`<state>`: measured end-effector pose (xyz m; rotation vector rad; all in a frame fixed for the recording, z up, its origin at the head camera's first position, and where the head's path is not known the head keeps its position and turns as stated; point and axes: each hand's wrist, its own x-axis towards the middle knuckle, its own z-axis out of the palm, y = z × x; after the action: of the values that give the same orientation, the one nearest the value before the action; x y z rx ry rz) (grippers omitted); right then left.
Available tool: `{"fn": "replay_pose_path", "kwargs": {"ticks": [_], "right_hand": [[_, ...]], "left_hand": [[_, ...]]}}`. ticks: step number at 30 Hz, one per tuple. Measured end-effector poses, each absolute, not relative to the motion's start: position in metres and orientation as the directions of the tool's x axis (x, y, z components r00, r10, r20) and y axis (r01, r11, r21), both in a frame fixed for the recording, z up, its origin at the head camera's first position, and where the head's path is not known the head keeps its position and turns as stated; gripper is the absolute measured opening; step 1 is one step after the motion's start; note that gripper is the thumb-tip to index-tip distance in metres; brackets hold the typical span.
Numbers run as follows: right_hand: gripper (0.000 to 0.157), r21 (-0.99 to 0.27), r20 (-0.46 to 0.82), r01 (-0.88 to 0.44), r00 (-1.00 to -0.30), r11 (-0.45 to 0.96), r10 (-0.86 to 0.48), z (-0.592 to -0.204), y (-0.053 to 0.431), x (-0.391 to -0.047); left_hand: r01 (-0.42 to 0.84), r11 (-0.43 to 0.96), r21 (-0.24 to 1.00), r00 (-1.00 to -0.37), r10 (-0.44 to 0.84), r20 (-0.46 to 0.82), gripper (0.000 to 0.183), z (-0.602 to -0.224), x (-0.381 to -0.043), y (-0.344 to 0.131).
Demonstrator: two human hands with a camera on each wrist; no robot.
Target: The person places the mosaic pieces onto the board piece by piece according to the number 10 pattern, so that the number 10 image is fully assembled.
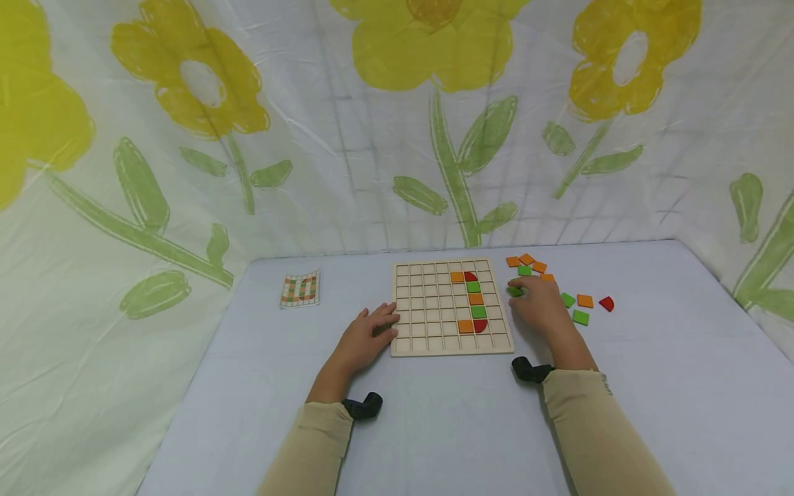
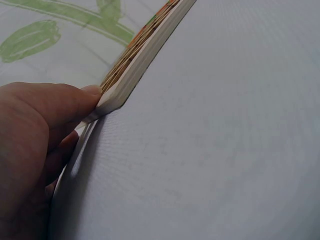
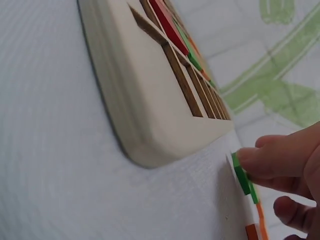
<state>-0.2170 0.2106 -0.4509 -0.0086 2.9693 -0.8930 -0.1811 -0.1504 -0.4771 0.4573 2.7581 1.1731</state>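
A pale wooden grid board (image 1: 422, 348) lies on the table, with a bracket-shaped run of orange, red and green pieces in its right half. At its left edge rests my left hand (image 1: 367, 337), fingers extended; the left wrist view has the thumb (image 2: 82, 100) against the board's corner (image 2: 112, 102). Just off the right edge, my right hand (image 1: 538, 303) pinches a green tile (image 1: 515, 291) between thumb and fingers. From the right wrist, that green tile (image 3: 241, 175) appears tilted at the fingertips, close over the table.
Loose orange tiles (image 1: 513, 262), green tiles (image 1: 580, 317) and a red quarter-round piece (image 1: 607, 304) are scattered around my right hand. A small card with a coloured grid pattern (image 1: 300, 289) lies left of the board. A flower-painted curtain (image 1: 372, 172) hangs behind the table.
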Motion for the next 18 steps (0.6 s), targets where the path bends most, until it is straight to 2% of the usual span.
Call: {"fn": "replay_pose_path", "kwargs": {"ticks": [10, 18], "right_hand": [[0.037, -0.545, -0.054, -0.004, -0.998, 0.839, -0.040, -0.451, 0.214, -0.216], [0.046, -0.598, -0.168, 0.118, -0.986, 0.793, 0.019, -0.441, 0.236, -0.211]], "left_hand": [[0.227, 0.660, 0.717, -0.949, 0.314, 0.012, 0.038, -0.478, -0.182, -0.150], [0.227, 0.657, 0.718, -0.950, 0.312, 0.015, 0.038, -0.478, -0.182, -0.150]]}}
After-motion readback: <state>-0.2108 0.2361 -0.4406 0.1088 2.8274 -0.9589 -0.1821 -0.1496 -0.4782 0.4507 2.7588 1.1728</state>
